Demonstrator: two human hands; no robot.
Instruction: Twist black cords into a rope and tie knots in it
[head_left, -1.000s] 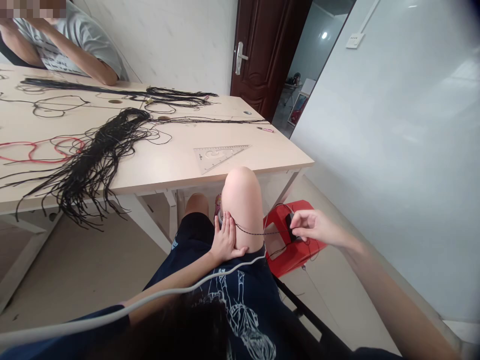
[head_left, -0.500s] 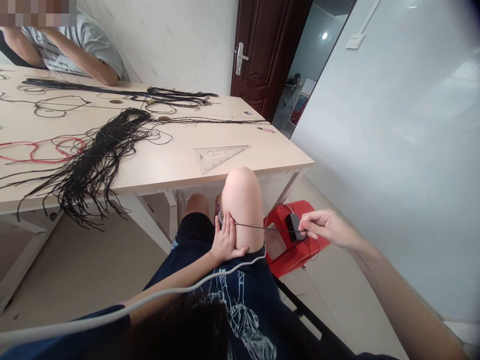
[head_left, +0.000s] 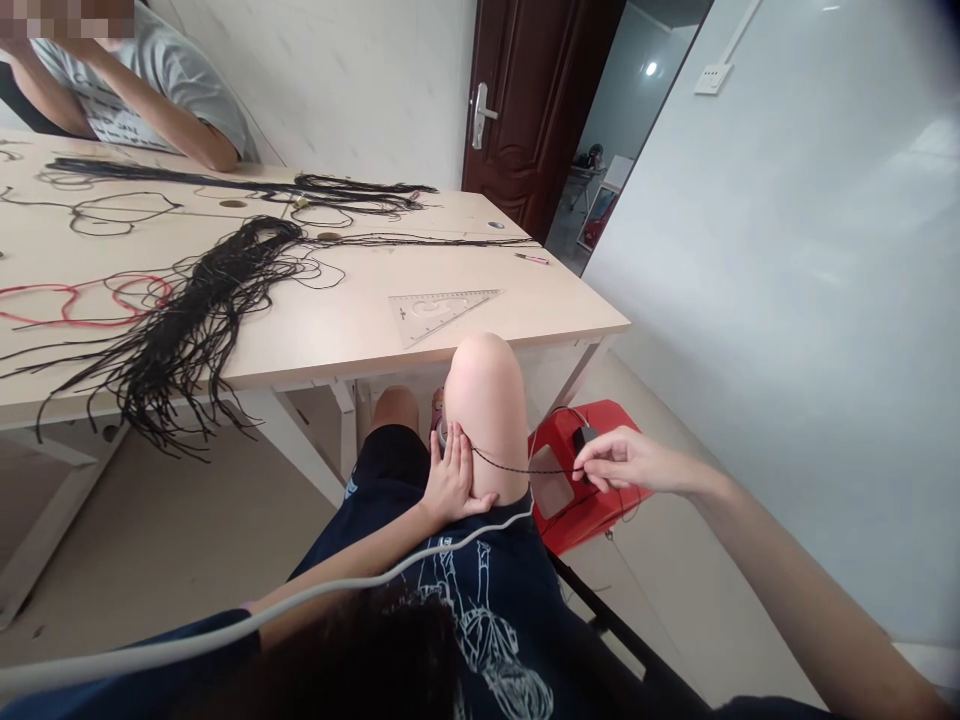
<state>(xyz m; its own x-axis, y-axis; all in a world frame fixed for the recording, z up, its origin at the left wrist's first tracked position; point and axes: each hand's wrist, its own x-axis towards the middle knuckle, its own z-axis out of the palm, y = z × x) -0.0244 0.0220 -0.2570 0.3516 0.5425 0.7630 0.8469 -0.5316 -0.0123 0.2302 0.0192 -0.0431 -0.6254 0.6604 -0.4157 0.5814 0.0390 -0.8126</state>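
My left hand (head_left: 452, 482) lies flat against the inner side of my raised thigh (head_left: 486, 408), fingers stretched out, pressing one end of a thin black twisted cord (head_left: 517, 468). The cord runs right across the thigh to my right hand (head_left: 626, 463), which pinches its other end. A small black block (head_left: 583, 437) hangs just above those fingertips. Behind the right hand stands a red plastic stool (head_left: 586, 500) with loose black cord on it.
A pale wooden table (head_left: 352, 330) ahead carries a big bundle of black cords (head_left: 187, 320), red cord (head_left: 82, 300), a clear set square (head_left: 439, 308) and a pen (head_left: 531, 259). Another person's arm (head_left: 161, 115) rests at the far left. Dark door (head_left: 525, 100) behind; white wall right.
My right hand drew right and tightened the cord, then came back left and slightly down, so the cord sags a little. The left hand stayed put on the thigh.
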